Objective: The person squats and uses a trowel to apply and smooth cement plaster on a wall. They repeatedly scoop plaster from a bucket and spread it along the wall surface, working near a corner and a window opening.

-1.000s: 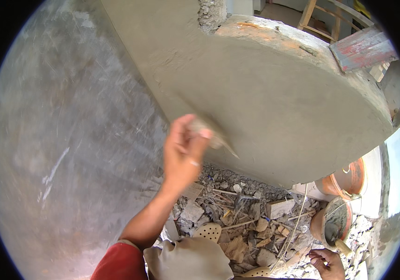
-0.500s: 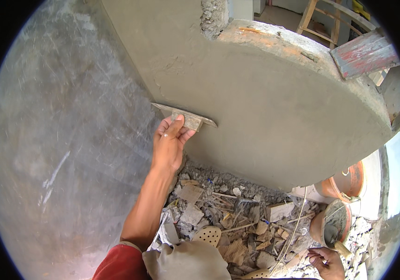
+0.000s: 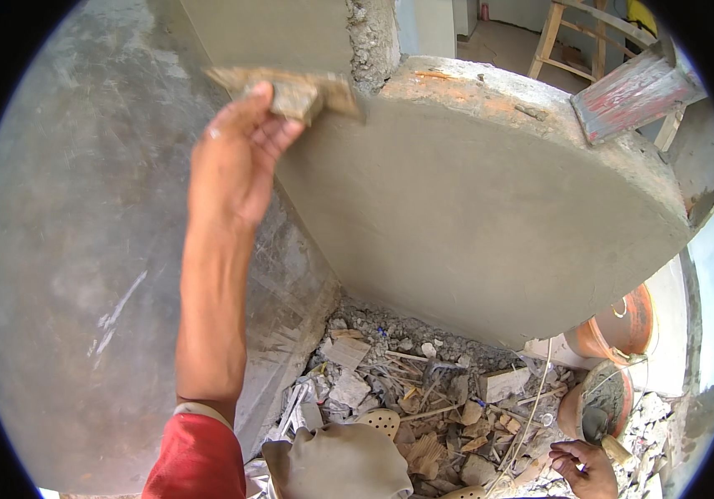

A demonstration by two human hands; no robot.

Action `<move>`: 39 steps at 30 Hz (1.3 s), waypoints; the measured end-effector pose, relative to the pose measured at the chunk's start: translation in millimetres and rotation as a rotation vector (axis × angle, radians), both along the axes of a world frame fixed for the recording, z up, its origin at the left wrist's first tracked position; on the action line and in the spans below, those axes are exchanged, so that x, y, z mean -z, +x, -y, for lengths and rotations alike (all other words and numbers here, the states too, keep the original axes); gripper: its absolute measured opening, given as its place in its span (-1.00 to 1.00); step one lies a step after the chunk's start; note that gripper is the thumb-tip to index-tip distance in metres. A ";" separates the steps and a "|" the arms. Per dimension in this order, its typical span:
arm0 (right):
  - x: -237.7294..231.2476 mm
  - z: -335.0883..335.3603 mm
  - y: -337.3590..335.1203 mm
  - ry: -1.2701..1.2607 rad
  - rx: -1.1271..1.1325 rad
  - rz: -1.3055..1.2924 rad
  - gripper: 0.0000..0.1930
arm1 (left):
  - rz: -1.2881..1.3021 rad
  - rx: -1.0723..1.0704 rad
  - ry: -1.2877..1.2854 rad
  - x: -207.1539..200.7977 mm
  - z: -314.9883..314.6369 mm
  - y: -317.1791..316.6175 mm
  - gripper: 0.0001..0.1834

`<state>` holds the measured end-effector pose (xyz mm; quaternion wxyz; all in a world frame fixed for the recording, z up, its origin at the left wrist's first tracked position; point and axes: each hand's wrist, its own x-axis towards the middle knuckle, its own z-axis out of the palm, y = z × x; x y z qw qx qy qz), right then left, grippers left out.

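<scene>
My left hand [image 3: 245, 145] grips the block handle of a flat, mortar-coated plastering float [image 3: 336, 93], slightly blurred. The float lies against the upper left part of the grey plastered wall [image 3: 473, 200], close to the corner with the smooth dark grey surface [image 3: 99, 241]. Low on the right, my right hand [image 3: 586, 470] has its fingers curled; whatever may be in them is hidden. Right beside it, a wooden handle [image 3: 616, 450] shows next to a bucket [image 3: 569, 407] with wet grey mortar inside.
Broken rubble and wood scraps [image 3: 432, 399] cover the floor below the wall. An orange bucket [image 3: 623, 324] stands at the right. A paint-stained beam [image 3: 636, 96] rests on the wall's rough curved top edge [image 3: 490, 91]. Behind stands a wooden ladder [image 3: 546, 41].
My left hand has carried the float up and to the left along the wall, from its lower corner area to near the top. My right hand stays in place.
</scene>
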<state>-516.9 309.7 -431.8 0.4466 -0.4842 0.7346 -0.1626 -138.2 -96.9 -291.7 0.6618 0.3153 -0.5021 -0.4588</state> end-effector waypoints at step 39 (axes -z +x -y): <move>-26.3 205.8 196.1 -1.262 -0.349 -0.997 -0.41 | 0.043 0.237 0.248 140.6 -103.8 -63.1 -0.56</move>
